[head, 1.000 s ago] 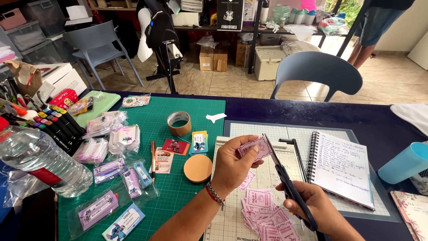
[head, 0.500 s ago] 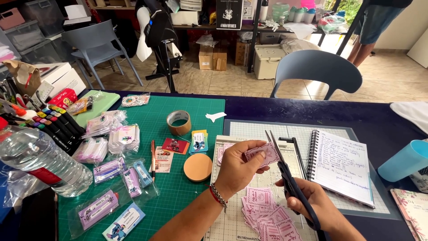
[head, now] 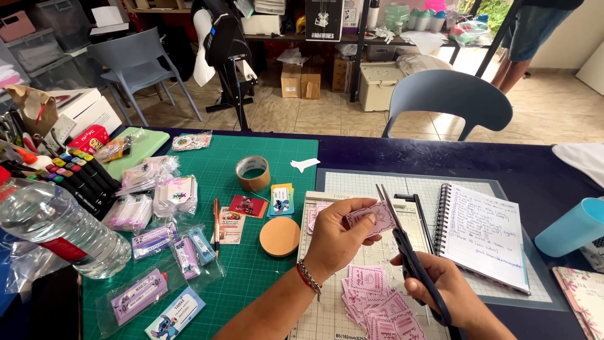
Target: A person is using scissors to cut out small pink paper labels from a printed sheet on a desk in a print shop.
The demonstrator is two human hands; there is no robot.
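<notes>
Pink card (head: 371, 217) in left hand (head: 336, 242), scissors (head: 409, 252) right hand (head: 443, 293)

Craft clutter across a dark blue table (head: 440, 157)

A green cutting mat (head: 251, 277) covers the table's left half, bearing a brown tape roll (head: 253, 174), a round cork coaster (head: 280, 236) and clear sleeves of purple labels (head: 154, 240). A clear plastic water bottle (head: 56, 230) lies at the left edge; an open spiral notebook (head: 484, 236) and a light blue cup (head: 572, 228) sit toward the right edge. Grey plastic chairs (head: 450, 101) stand beyond the far edge.

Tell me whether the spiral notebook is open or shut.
Open. The spiral notebook lies flat on the grid mat with a handwritten lined page facing up, its wire binding along the left edge.
</notes>
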